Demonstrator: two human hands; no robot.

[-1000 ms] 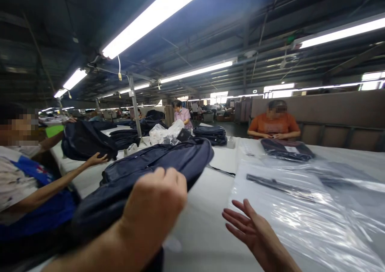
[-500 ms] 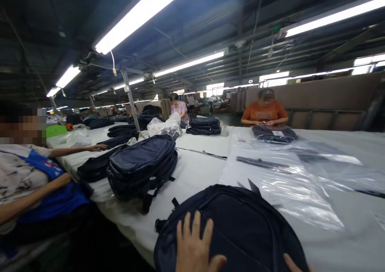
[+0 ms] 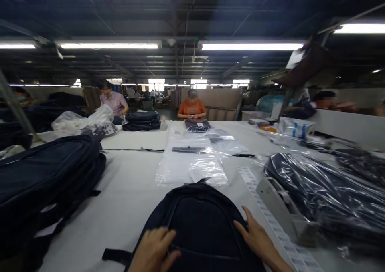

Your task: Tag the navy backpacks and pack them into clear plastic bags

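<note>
A dark navy backpack (image 3: 204,224) lies on the white table directly in front of me, its rounded top pointing away. On its left side rests my left hand (image 3: 153,248), fingers a little bent and the thumb apart, gripping nothing. My right hand (image 3: 257,238) is at the bag's right edge with thumb and fingers apart, also holding nothing. A black strap (image 3: 116,256) sticks out at the bag's lower left. Just beyond the bag's top lie clear plastic bags (image 3: 192,170).
Stacked dark backpacks (image 3: 48,172) stand at left. On the right are a plastic-wrapped dark bag (image 3: 325,188), a grey tape dispenser (image 3: 285,208) and a strip of printed labels (image 3: 264,208). A person in orange (image 3: 191,107) sits across the table (image 3: 129,176).
My view has swung right, bringing the wrapped bag and label strip into sight. My left hand's fingers, spread flat before, are now more bent. More of my right hand shows.
</note>
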